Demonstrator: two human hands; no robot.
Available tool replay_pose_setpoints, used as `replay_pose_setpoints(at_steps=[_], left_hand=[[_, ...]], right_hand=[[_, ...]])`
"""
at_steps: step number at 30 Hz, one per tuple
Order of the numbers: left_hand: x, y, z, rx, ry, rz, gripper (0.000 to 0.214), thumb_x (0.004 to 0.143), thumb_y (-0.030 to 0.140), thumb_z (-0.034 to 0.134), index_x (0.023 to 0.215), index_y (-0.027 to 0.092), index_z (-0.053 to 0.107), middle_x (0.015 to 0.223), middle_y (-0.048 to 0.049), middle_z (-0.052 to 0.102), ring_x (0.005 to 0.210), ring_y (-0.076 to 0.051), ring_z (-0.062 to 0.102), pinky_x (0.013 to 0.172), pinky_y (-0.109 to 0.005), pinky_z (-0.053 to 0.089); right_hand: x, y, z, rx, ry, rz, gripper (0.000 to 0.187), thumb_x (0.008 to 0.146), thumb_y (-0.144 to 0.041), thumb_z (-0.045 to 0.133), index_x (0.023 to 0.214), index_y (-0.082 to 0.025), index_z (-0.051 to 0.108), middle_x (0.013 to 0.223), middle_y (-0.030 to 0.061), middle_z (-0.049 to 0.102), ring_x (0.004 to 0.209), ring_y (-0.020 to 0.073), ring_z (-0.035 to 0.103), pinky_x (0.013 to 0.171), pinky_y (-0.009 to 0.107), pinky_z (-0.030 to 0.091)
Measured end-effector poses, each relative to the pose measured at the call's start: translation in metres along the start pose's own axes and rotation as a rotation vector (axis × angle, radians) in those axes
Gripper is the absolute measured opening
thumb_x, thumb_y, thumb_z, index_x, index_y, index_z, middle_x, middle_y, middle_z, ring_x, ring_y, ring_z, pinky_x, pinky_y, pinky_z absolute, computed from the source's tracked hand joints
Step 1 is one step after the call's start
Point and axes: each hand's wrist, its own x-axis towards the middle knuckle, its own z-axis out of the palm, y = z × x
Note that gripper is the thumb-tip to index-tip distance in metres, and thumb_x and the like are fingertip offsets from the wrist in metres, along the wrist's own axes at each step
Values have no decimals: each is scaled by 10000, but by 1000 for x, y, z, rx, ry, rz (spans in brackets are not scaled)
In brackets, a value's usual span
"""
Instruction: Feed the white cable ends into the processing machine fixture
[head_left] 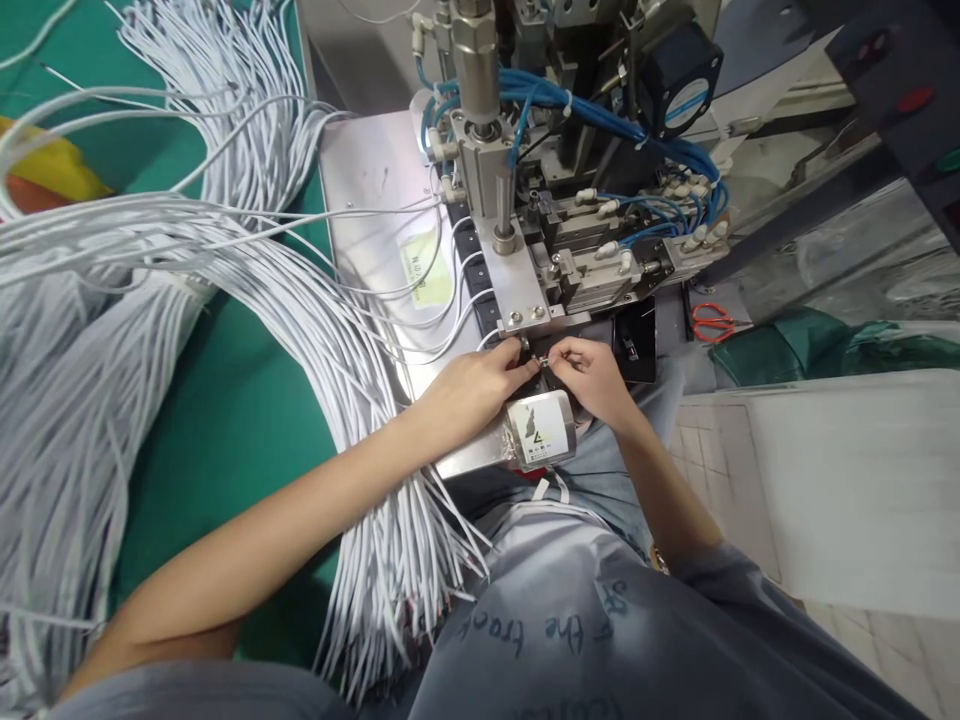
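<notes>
White cables (292, 325) spread over the green counter (225, 400) at the left, some in thick bundles beside a patch of yellow material (60, 170). Several strands cross a metal plate (367, 180), passing a yellow-green label (424, 268), and reach a row of black blocks (470, 262) along the machine's edge. Next comes the left hand (476, 388), its fingers bent at the front of the machine (517, 275); whether it grips anything is hard to tell. A small metallic piece (545, 361) sits between the two hands, just above a labelled metal cover (541, 430). The right hand (592, 378) pinches that piece between thumb and forefinger. Blue air tubes (570, 95) arch above, over the machine's cylinders. Right of the right hand lies a black tray (645, 340), and farther right, orange-handled scissors (712, 322) rest near green plastic (780, 350).
</notes>
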Motion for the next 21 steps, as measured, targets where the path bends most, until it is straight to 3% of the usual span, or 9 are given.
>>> replay_pose_setpoints(at_steps=[4, 11, 15, 19, 21], left_hand=[[0, 0, 0, 15, -24, 10, 413, 834, 39, 386, 1192, 135, 566, 836, -66, 509, 553, -99, 442, 477, -231, 344], [1, 0, 0, 8, -42, 18, 371, 822, 31, 400, 1130, 114, 589, 850, -70, 497, 579, -102, 460, 511, -241, 386], [1, 1, -1, 4, -53, 6, 362, 824, 34, 405, 1121, 118, 594, 844, -66, 495, 585, -114, 459, 508, -250, 373], [0, 3, -2, 8, -68, -2, 371, 837, 52, 402, 1156, 115, 581, 864, -82, 506, 633, -131, 490, 520, -252, 370], [0, 5, -5, 27, -73, -13, 373, 844, 72, 401, 1172, 118, 572, 865, -88, 518, 668, -145, 510, 537, -260, 376]], right_hand=[[2, 2, 0, 24, -12, 21, 118, 740, -217, 518, 653, -142, 544, 612, -7, 531, 580, 99, 483, 562, 224, 371], [-3, -4, 5, -10, 90, -26, 139, 777, -275, 548, 768, -144, 593, 725, 28, 583, 666, 130, 541, 587, 242, 435], [-3, -4, 8, 9, 107, 16, 131, 766, -269, 538, 727, -145, 553, 659, 14, 550, 589, 111, 512, 535, 225, 409], [0, -5, 8, 144, 4, 184, 141, 735, -281, 503, 675, -154, 487, 564, -22, 462, 488, 81, 419, 446, 196, 311], [0, -4, 7, 170, -61, 186, 181, 747, -290, 483, 628, -161, 441, 540, -33, 412, 476, 72, 370, 435, 193, 272]])
